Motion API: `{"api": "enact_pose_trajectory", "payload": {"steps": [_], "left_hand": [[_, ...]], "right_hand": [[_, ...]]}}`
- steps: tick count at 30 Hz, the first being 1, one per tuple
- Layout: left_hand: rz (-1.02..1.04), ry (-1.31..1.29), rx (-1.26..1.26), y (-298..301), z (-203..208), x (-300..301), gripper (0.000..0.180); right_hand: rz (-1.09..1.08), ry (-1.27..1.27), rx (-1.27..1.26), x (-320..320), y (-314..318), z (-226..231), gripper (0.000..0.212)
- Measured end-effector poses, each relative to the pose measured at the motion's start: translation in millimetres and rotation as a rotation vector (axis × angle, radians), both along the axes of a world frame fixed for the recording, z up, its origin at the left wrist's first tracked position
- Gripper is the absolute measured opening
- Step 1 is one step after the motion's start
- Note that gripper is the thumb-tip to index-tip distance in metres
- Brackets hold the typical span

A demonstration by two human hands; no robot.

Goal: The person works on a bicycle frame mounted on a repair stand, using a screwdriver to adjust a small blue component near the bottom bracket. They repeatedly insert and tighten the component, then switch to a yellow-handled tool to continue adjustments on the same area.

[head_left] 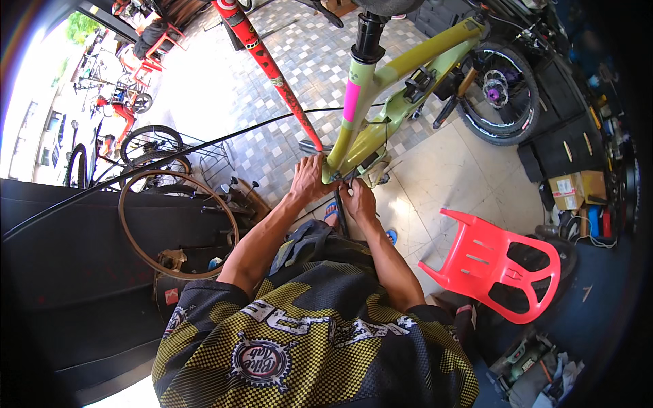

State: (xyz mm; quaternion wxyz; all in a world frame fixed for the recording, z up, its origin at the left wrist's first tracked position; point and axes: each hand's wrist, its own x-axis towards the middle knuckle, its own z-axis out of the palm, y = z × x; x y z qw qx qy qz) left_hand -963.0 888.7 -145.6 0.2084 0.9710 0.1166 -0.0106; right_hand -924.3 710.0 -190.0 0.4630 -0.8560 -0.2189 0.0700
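Note:
A green and yellow bicycle frame (362,146) stands in front of me, its near end between my hands. My left hand (309,179) is closed around the left side of that end, fingers curled over the top. Just right of it, my right hand (358,200) is closed in a pinch at the frame's lower end. What its fingertips hold is hidden. A black seatpost (368,42) rises from the frame. The front wheel (500,94), with a purple hub, is at the far right. A red stickered pole (265,64) slopes down to the frame beside my left hand.
A red plastic chair (486,255) lies tipped at the right. To the left are a bare wheel rim (122,214) and several parked bicycles (151,144). Cardboard boxes (577,190) sit by the right wall. A long dark cable (170,156) crosses the left side.

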Motion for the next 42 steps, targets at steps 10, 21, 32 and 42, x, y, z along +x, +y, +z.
{"api": "enact_pose_trajectory", "payload": {"steps": [10, 21, 32, 42], "left_hand": [[-0.059, 0.025, -0.077, 13, 2, 1, 0.09], [0.255, -0.145, -0.762, 47, -37, 5, 0.048], [0.667, 0.263, -1.188, 78, -56, 25, 0.03], [0.386, 0.599, -1.092, 115, -58, 52, 0.037]], "right_hand": [[0.005, 0.495, 0.354, -1, 11, -52, 0.036], [-0.12, 0.875, 0.429, -11, 12, -40, 0.039], [-0.031, 0.542, 0.231, -5, 6, -46, 0.032], [-0.144, 0.344, -0.023, -4, 5, -7, 0.025]]}}
